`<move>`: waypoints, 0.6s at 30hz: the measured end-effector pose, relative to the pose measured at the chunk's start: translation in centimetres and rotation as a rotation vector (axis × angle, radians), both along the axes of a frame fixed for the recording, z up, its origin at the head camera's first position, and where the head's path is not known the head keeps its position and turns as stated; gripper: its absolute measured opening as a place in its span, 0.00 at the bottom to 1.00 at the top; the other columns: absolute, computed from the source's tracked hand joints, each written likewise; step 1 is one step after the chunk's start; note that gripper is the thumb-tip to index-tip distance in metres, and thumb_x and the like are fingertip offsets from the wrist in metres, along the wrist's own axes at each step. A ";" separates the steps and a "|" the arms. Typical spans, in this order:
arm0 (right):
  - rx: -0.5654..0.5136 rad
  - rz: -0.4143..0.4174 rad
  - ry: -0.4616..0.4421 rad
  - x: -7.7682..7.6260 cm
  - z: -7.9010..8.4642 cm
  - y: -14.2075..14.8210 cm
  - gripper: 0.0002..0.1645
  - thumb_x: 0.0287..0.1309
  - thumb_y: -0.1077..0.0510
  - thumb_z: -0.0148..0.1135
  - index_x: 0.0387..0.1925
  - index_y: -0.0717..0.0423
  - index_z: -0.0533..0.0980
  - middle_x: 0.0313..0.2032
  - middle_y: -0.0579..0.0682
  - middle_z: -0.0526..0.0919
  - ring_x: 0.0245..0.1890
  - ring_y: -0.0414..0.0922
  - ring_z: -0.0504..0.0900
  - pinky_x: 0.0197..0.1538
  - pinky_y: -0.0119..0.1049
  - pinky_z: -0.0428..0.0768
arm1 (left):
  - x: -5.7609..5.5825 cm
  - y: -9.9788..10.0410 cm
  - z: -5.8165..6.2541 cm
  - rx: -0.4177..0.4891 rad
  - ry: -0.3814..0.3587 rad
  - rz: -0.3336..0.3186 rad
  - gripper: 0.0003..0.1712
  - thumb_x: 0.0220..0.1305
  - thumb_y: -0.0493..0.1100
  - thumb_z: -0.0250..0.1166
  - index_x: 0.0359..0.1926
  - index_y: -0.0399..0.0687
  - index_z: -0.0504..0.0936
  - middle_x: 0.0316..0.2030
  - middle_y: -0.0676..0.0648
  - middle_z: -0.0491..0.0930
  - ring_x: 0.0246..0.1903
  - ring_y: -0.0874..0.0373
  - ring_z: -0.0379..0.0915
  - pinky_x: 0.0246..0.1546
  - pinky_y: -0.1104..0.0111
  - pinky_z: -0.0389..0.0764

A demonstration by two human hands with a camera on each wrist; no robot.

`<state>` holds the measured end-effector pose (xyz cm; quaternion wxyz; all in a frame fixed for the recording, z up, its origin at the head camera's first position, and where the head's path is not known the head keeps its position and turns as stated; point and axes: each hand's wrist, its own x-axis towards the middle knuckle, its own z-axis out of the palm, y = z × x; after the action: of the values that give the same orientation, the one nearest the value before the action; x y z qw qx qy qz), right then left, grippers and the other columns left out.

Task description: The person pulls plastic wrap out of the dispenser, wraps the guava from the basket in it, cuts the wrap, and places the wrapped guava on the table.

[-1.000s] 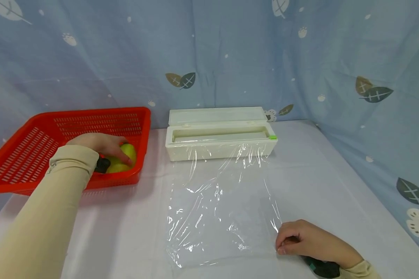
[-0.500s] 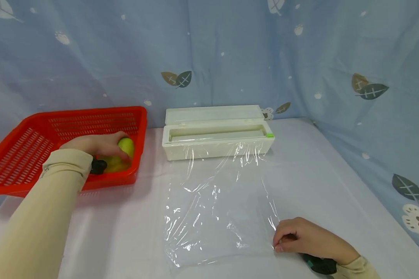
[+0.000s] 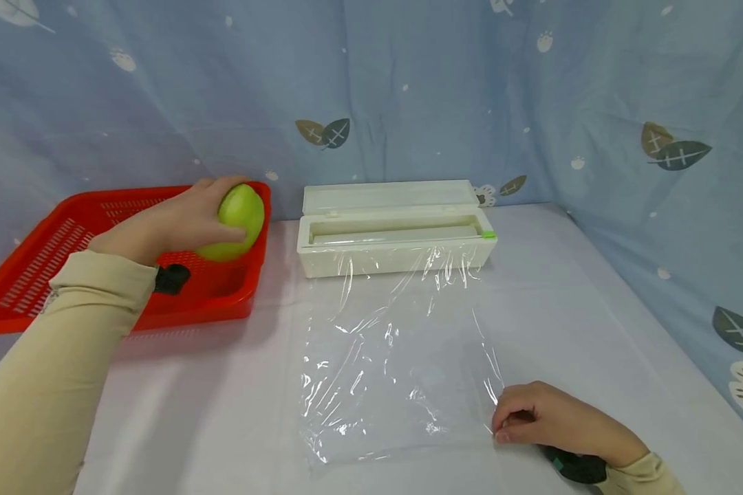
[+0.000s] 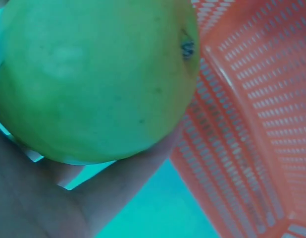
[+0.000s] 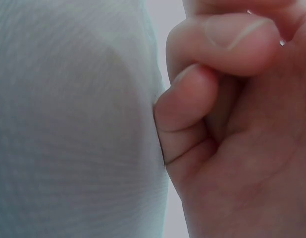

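Note:
My left hand (image 3: 186, 216) holds a green apple (image 3: 243, 210) over the right end of the red basket (image 3: 254, 295), with fingers over its top and thumb across its near side. In the left wrist view the apple (image 4: 93, 84) shows its dark, dimpled end. A sheet of cling film (image 3: 396, 371) lies drawn out on the table from a white dispenser box (image 3: 396, 258). At the film's near right corner my right hand (image 3: 551, 419) pinches the edge with curled fingers. The right wrist view shows the folded fingers (image 5: 192, 99) beside a pale sleeve; no film is distinguishable there.
The dispenser's lid (image 3: 390, 197) stands raised at the back, with a green slider (image 3: 488, 234) at its right end. A white cloth covers the table (image 3: 569, 295). A blue patterned curtain (image 3: 408, 89) hangs behind and to the right.
My left hand has lifted the apple from the bottom of the basket up to about rim height. My right hand has stayed at the film's corner.

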<state>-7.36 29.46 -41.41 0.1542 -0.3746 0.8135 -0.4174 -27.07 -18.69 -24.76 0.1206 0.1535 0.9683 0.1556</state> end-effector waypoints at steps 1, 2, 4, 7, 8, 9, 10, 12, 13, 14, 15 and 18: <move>0.000 0.000 -0.004 0.0 0.0 0.0 0.05 0.51 0.57 0.62 0.31 0.42 0.77 0.24 0.38 0.73 0.24 0.28 0.68 0.24 0.23 0.70 | 0.2 0.3 0.2 0.006 0.010 -0.007 0.49 0.51 0.53 0.61 0.68 0.60 0.41 0.56 0.37 0.52 0.44 0.42 0.60 0.28 0.57 0.73; -0.001 0.001 -0.008 0.0 0.0 0.0 0.05 0.51 0.57 0.62 0.31 0.42 0.77 0.24 0.38 0.73 0.24 0.28 0.68 0.24 0.23 0.70 | 0.4 0.7 0.3 0.015 0.021 -0.015 0.49 0.51 0.53 0.61 0.68 0.61 0.41 0.57 0.37 0.52 0.44 0.42 0.60 0.28 0.57 0.73; -0.001 0.004 -0.006 0.0 -0.1 0.0 0.05 0.51 0.57 0.62 0.31 0.42 0.77 0.24 0.38 0.73 0.24 0.28 0.68 0.24 0.23 0.70 | 0.9 1.4 0.5 0.039 0.041 -0.023 0.49 0.51 0.51 0.61 0.68 0.64 0.41 0.58 0.38 0.51 0.43 0.43 0.62 0.28 0.58 0.74; -0.002 0.009 -0.005 -0.1 -0.1 0.0 0.05 0.51 0.57 0.62 0.31 0.42 0.77 0.24 0.38 0.73 0.24 0.28 0.68 0.24 0.23 0.70 | 1.7 2.6 0.8 0.088 0.086 -0.042 0.49 0.50 0.48 0.61 0.68 0.63 0.41 0.59 0.40 0.50 0.42 0.44 0.63 0.29 0.58 0.74; -0.001 0.009 0.003 0.0 -0.1 0.0 0.05 0.51 0.57 0.62 0.31 0.41 0.77 0.24 0.38 0.73 0.24 0.28 0.68 0.24 0.23 0.70 | 1.9 3.0 0.8 0.116 0.106 -0.052 0.49 0.51 0.48 0.61 0.68 0.61 0.41 0.59 0.40 0.50 0.42 0.45 0.63 0.30 0.57 0.74; 0.001 0.006 0.006 0.0 -0.1 0.0 0.05 0.51 0.57 0.62 0.31 0.41 0.77 0.24 0.37 0.73 0.24 0.28 0.68 0.24 0.23 0.70 | 2.1 3.4 0.7 0.143 0.128 -0.060 0.49 0.51 0.47 0.61 0.68 0.60 0.41 0.59 0.41 0.50 0.42 0.45 0.63 0.31 0.57 0.74; 0.000 0.007 0.012 0.0 -0.1 0.0 0.05 0.51 0.57 0.62 0.31 0.41 0.77 0.24 0.37 0.73 0.24 0.28 0.68 0.24 0.23 0.70 | 2.3 3.7 0.6 0.173 0.150 -0.067 0.49 0.51 0.47 0.61 0.68 0.58 0.40 0.59 0.41 0.51 0.43 0.46 0.64 0.33 0.56 0.74; 0.002 0.007 0.018 0.0 0.0 0.1 0.05 0.51 0.57 0.62 0.31 0.41 0.77 0.23 0.37 0.73 0.24 0.28 0.68 0.24 0.23 0.70 | 2.7 4.3 0.5 0.231 0.192 -0.079 0.49 0.51 0.46 0.61 0.68 0.57 0.40 0.59 0.42 0.52 0.44 0.46 0.63 0.35 0.55 0.74; 0.002 0.006 0.021 0.1 0.0 0.1 0.05 0.51 0.57 0.62 0.31 0.41 0.77 0.23 0.37 0.73 0.24 0.28 0.68 0.24 0.23 0.70 | 3.0 4.6 0.4 0.259 0.211 -0.081 0.49 0.51 0.46 0.61 0.68 0.57 0.41 0.58 0.42 0.52 0.44 0.46 0.63 0.36 0.54 0.73; 0.000 0.008 0.024 0.1 0.1 0.1 0.06 0.51 0.57 0.62 0.31 0.41 0.77 0.23 0.37 0.73 0.24 0.28 0.68 0.24 0.23 0.70 | 3.3 4.9 0.3 0.283 0.223 -0.076 0.48 0.51 0.46 0.61 0.67 0.57 0.41 0.58 0.43 0.52 0.44 0.46 0.64 0.36 0.54 0.73; -0.004 0.011 0.024 0.1 0.1 0.1 0.06 0.51 0.57 0.62 0.31 0.41 0.77 0.23 0.37 0.73 0.24 0.28 0.68 0.24 0.23 0.70 | 3.7 5.0 0.2 0.307 0.234 -0.071 0.48 0.51 0.46 0.62 0.67 0.59 0.42 0.57 0.43 0.53 0.44 0.46 0.64 0.37 0.53 0.73; -0.009 0.018 0.024 0.1 0.1 0.0 0.06 0.51 0.57 0.62 0.31 0.42 0.77 0.24 0.38 0.73 0.24 0.28 0.68 0.24 0.23 0.70 | 4.8 5.4 -0.3 0.368 0.269 -0.053 0.47 0.51 0.46 0.62 0.66 0.63 0.44 0.57 0.46 0.54 0.44 0.46 0.65 0.38 0.52 0.73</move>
<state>-7.30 29.46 -41.35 0.1467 -0.3875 0.8100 -0.4150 -22.26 -13.26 -25.01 -0.0355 0.2178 0.9266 0.3044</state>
